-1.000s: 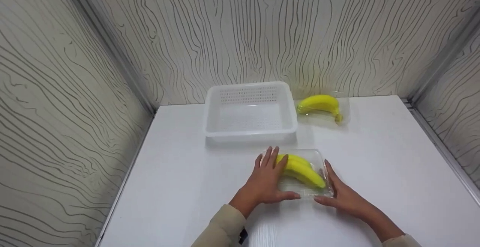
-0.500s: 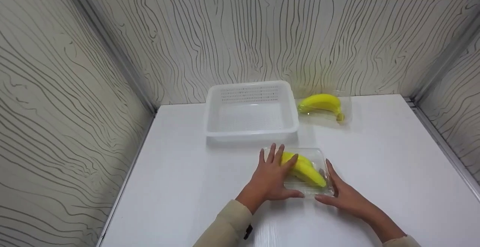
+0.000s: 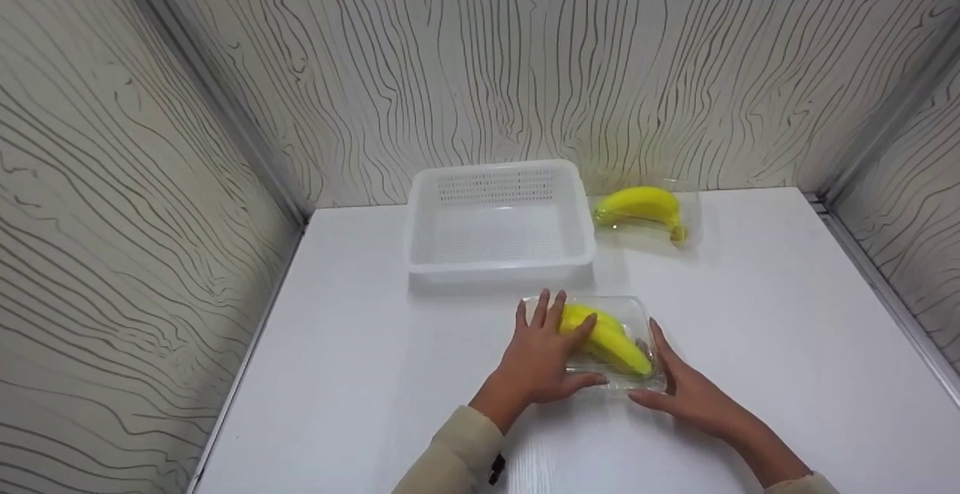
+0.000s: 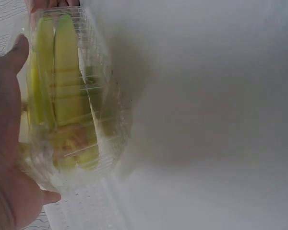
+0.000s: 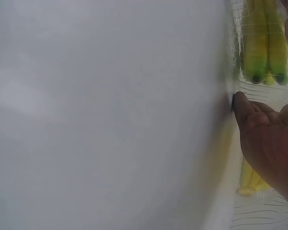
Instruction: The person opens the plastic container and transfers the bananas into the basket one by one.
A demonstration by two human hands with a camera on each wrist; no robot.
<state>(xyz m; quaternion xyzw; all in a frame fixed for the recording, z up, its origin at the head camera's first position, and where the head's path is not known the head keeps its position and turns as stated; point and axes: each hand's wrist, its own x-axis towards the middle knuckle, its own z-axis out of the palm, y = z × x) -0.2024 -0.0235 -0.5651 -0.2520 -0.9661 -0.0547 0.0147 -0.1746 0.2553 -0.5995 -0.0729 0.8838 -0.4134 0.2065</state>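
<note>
A clear plastic clamshell box [image 3: 634,315] with bananas [image 3: 615,347] inside lies near the front of the table. My left hand [image 3: 529,362] spreads its fingers across the box's left part, the index finger over the bananas and the thumb along the near edge. At the right end, my right hand [image 3: 694,396] rests with straight fingers along the side and the thumb at the near corner. Ribbed clear walls of the box [image 4: 103,139] show in the left wrist view. From the right wrist, the banana tips [image 5: 264,62] show through the plastic beside my fingers.
A white perforated basket [image 3: 499,263] stands at the back of the white table [image 3: 360,389]. Right beside it lies another clear box with bananas [image 3: 641,203]. Patterned panels [image 3: 480,66] enclose the back and both sides.
My left hand has shifted slightly to the right across the box top, its index finger now further over the bananas. The right hand and the box have stayed nearly still.
</note>
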